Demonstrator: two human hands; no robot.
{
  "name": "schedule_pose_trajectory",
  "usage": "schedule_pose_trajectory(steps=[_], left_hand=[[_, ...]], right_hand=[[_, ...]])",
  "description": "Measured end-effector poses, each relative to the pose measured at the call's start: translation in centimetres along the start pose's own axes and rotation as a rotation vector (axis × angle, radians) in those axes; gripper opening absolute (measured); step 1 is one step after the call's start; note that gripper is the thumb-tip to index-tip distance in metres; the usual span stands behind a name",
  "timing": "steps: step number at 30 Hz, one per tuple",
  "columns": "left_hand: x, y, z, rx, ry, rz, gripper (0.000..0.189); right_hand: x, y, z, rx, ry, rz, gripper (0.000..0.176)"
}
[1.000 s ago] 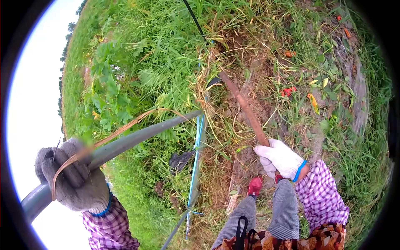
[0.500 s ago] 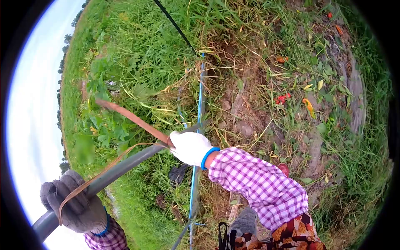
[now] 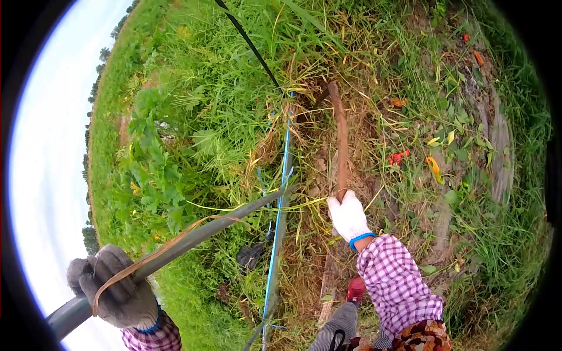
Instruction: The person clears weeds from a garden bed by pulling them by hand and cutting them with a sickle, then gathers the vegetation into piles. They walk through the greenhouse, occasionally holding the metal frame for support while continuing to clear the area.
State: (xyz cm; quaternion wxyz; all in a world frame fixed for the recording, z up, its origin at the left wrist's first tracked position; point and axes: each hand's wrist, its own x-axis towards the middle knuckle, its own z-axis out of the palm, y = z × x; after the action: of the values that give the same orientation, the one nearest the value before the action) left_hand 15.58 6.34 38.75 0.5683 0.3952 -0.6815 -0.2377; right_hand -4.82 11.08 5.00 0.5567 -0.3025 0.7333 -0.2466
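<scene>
In a grey glove, my left hand (image 3: 117, 286) is closed around a thick grey pole (image 3: 202, 234) at the lower left. A dry brown leaf strip (image 3: 155, 253) runs along the pole and over the fingers. My right hand (image 3: 349, 216), in a white glove with a blue cuff, grips the wooden handle of a sickle (image 3: 341, 134). The handle points away from me, and its short dark blade (image 3: 321, 97) sits partly hidden in dry grass beside the top of a blue pole (image 3: 285, 158). A long green grass blade (image 3: 304, 205) stretches from near the right glove across the grey pole.
Dense green weeds (image 3: 175, 152) grow left of the blue pole. Cut, yellowed grass covers the soil to its right. Red and orange peppers (image 3: 433, 169) lie scattered there. A black cord (image 3: 252, 47) slants from the top, and black plastic (image 3: 250, 256) lies among the weeds.
My right hand has swung right, away from the grey pole. The sickle has turned from pointing left to pointing forward into the dry grass. My left hand still holds the pole.
</scene>
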Motion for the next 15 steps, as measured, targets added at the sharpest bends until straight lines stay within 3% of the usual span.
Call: schedule_pose_trajectory(steps=[1,3,5,6,11,15], left_hand=[[0.0,0.0,-0.1,0.003,-0.003,-0.003,0.02],[0.0,-0.1,0.0,-0.006,-0.012,-0.009,0.02],[-0.1,-0.1,-0.2,0.032,0.026,-0.006,0.019],[-0.1,0.0,-0.2,0.028,0.03,-0.003,0.019],[-0.6,-0.3,-1.3,0.084,-0.001,0.005,0.019],[-0.4,0.5,-1.3,0.044,-0.098,-0.083,0.02]], right_hand=[[-0.7,-0.4,0.9,-0.108,-0.026,-0.063,0.038],[-3.2,-1.6,0.7,-0.343,-0.268,-0.184,0.04],[-4.1,-2.1,1.1,-0.378,-0.342,-0.204,0.039],[-3.8,-1.3,1.3,-0.27,-0.234,-0.227,0.04],[-2.2,1.0,-2.4,-0.115,-0.124,-0.118,0.042],[2.0,0.6,-3.6,-0.102,0.094,-0.078,0.042]])
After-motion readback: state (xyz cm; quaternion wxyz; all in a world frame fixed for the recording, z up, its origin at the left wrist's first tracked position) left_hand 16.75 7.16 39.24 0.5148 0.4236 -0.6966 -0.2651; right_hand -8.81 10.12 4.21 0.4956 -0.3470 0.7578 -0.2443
